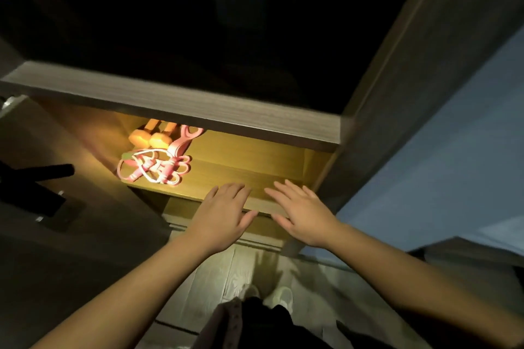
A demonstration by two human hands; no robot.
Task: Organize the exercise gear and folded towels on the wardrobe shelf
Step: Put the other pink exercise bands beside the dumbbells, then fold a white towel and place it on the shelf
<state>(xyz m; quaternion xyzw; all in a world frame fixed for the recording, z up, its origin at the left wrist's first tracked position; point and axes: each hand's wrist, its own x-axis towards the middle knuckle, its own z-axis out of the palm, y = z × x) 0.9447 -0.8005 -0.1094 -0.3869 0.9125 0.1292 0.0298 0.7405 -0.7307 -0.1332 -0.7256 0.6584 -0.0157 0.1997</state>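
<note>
A lit wooden wardrobe shelf (pixel 249 170) holds exercise gear at its left end. Two orange dumbbells (pixel 150 136) lie at the back left, partly hidden by the shelf above. A pink resistance band with handles (pixel 158 167) lies coiled in front of them. My left hand (pixel 224 212) and my right hand (pixel 303 212) hover side by side over the shelf's front edge, palms down, fingers straight and holding nothing. No towels are in view.
A grey wood-grain upper shelf board (pixel 181 110) overhangs the lit shelf. The wardrobe's side panel (pixel 397 99) rises at the right, with a blue wall (pixel 453 150) beyond. A dark open door with black hardware (pixel 37 178) stands at the left. Pale floorboards (pixel 215 280) lie below.
</note>
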